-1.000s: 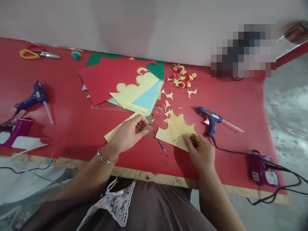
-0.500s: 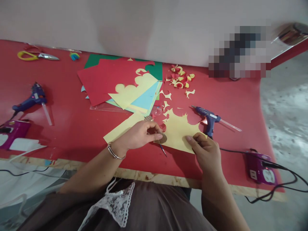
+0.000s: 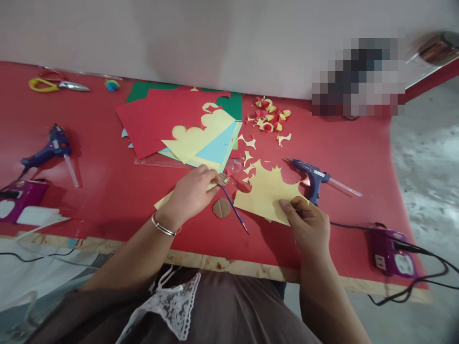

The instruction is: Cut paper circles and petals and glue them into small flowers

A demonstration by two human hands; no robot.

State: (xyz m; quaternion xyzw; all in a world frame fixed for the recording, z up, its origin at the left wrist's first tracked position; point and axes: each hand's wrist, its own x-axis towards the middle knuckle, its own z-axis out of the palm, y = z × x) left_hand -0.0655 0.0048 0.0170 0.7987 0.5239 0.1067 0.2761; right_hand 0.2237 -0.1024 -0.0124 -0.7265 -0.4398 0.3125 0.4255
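Observation:
In the head view my right hand (image 3: 306,217) pinches the lower right edge of a yellow paper sheet (image 3: 267,193) with scalloped cut-outs along its top. My left hand (image 3: 193,193) covers most of a second yellow paper piece (image 3: 163,199) and closes thumb and fingers on its far end. By those fingertips lies a small cardboard disc (image 3: 224,179), partly hidden. A larger cardboard disc (image 3: 221,208) rests flat on the table, between my hands. Beside it a slim blue brush-like stick (image 3: 234,210) lies slanted, its dark tip towards me.
Stacked coloured sheets (image 3: 143,124) lie at the back. Right of them are paper scraps (image 3: 284,138) and curled red and yellow pieces (image 3: 268,114). Glue guns (image 3: 311,177) lie on both sides, with purple power blocks (image 3: 390,253) and cables. Scissors (image 3: 59,86) are far left.
My left hand has let go of the larger cardboard disc, which now lies on the table further left. The hand has moved left and away from me. My right hand keeps the yellow sheet.

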